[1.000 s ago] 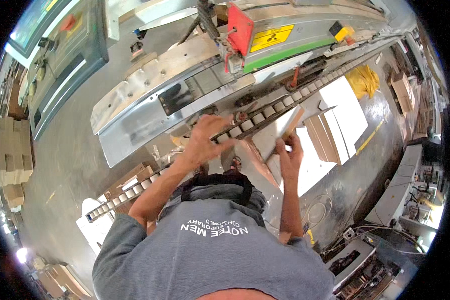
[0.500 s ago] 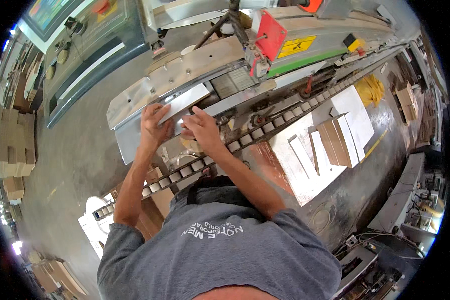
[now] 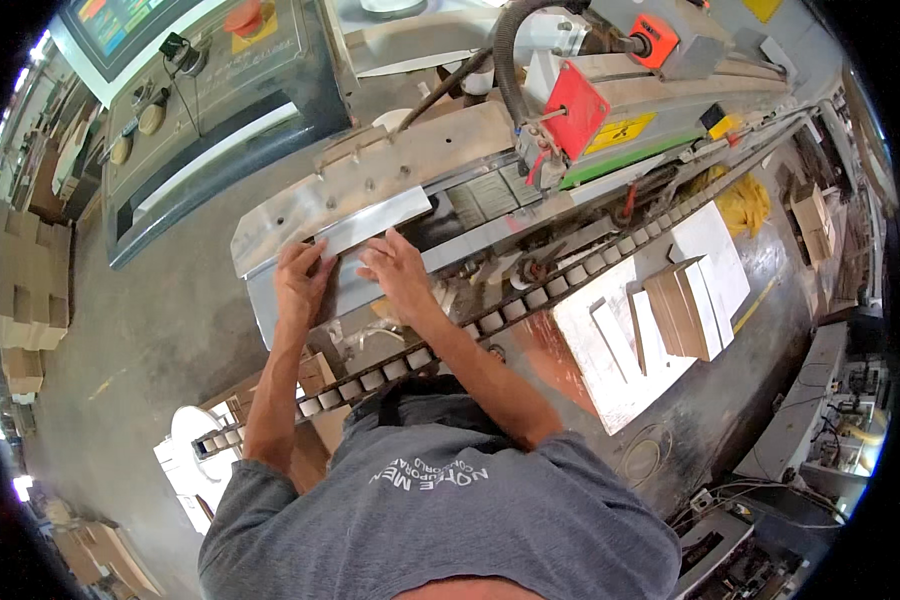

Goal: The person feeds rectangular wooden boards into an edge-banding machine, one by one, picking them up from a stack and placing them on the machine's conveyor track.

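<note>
Two hands: both flat on one long white panel (image 3: 370,222) at the machine's infeed
Left hand (image 3: 303,283): fingers spread, palm pressing the panel's near end — pressing, not gripping
Right hand (image 3: 398,274): open too, fingertips on the panel's edge just beside the left
Panel: lies along the grey metal guide plate (image 3: 390,165), tilted up to the right
Roller track (image 3: 530,295): runs diagonally below the hands, between them and the person's chest
Worktable (image 3: 610,350): white sheet to the right — a brown board stack (image 3: 682,310) on it, well apart from the hands
Red guard (image 3: 573,108): above the guide plate
</note>
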Available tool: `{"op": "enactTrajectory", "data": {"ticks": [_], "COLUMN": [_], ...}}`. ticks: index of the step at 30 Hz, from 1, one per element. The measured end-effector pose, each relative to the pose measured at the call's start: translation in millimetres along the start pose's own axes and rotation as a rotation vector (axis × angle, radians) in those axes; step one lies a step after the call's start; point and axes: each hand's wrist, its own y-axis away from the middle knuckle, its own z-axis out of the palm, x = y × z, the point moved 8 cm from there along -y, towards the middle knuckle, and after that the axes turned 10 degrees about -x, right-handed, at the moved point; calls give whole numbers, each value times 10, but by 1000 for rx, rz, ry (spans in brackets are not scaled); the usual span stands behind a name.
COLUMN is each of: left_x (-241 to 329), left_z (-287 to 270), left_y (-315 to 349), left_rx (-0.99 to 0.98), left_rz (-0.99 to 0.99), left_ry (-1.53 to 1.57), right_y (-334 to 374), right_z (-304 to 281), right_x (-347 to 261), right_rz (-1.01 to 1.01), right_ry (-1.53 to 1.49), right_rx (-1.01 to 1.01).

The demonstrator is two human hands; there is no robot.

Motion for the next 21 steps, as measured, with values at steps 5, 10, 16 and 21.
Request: {"op": "enactTrajectory", "data": {"ticks": [5, 10, 16, 21], "left_x": [9, 28, 242, 416], "left_z": [48, 117, 335, 616], "left_y": [-38, -74, -272, -459], "left_rx": [-18, -22, -62, -83], "left_rz": [21, 52, 54, 41], "left_ry": [32, 62, 105, 88], "right_y": [-24, -5, 18, -78], "right_z": [9, -62, -280, -675], "right_x": [-56, -127, -465, -602], "right_rz": [-55, -60, -127, -153], "right_ry": [91, 70, 123, 213], "right_rx": [-74, -64, 4, 66]}}
